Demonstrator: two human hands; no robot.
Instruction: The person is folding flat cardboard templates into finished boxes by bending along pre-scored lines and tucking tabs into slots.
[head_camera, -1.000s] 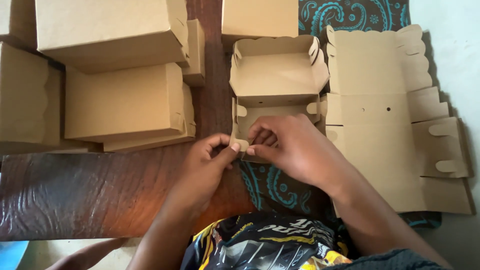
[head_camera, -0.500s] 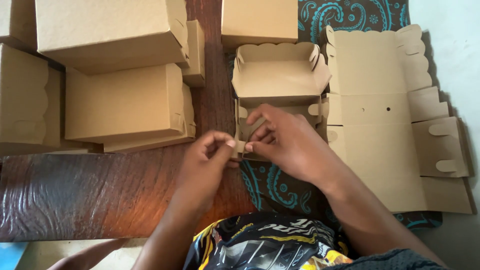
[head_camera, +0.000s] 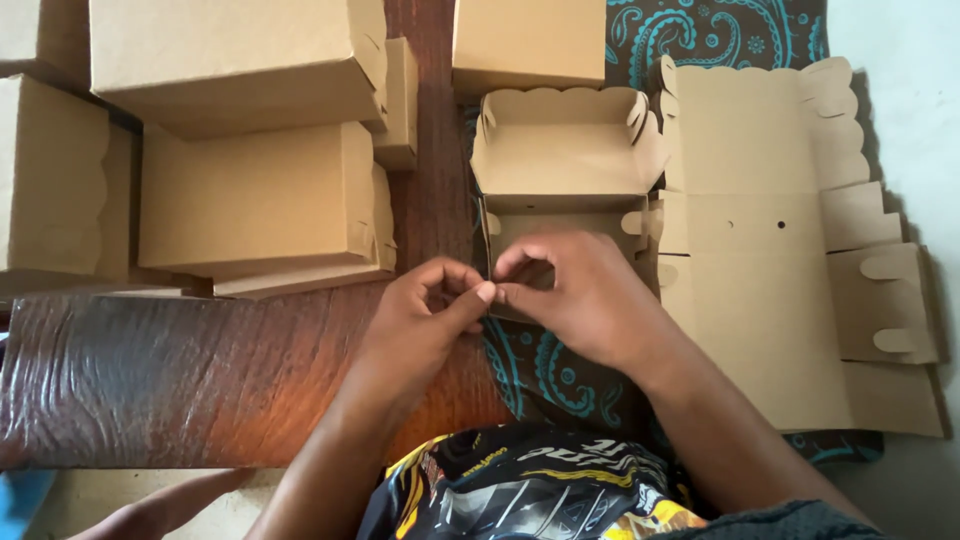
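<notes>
Both hands work on a half-folded brown cardboard box (head_camera: 565, 190) that lies open in front of the person, on a dark cloth with a turquoise paisley pattern (head_camera: 545, 365). The left hand (head_camera: 420, 320) has its thumb and forefinger pressed together at the near left corner of the box, and they seem to pinch a small flap there, but the flap itself is hidden under the fingers (head_camera: 478, 295). The right hand (head_camera: 590, 300) covers the near wall of the box; its fingers are curled and closed on the cardboard edge, and its fingertips touch those of the left hand. The lid part of the box stands open on the far side, with a scalloped edge. Just beside the box, on the right, lies a flat unfolded box blank (head_camera: 790, 250). On the left, several finished closed boxes (head_camera: 255, 195) are stacked on the reddish wooden table (head_camera: 180, 380)
</notes>
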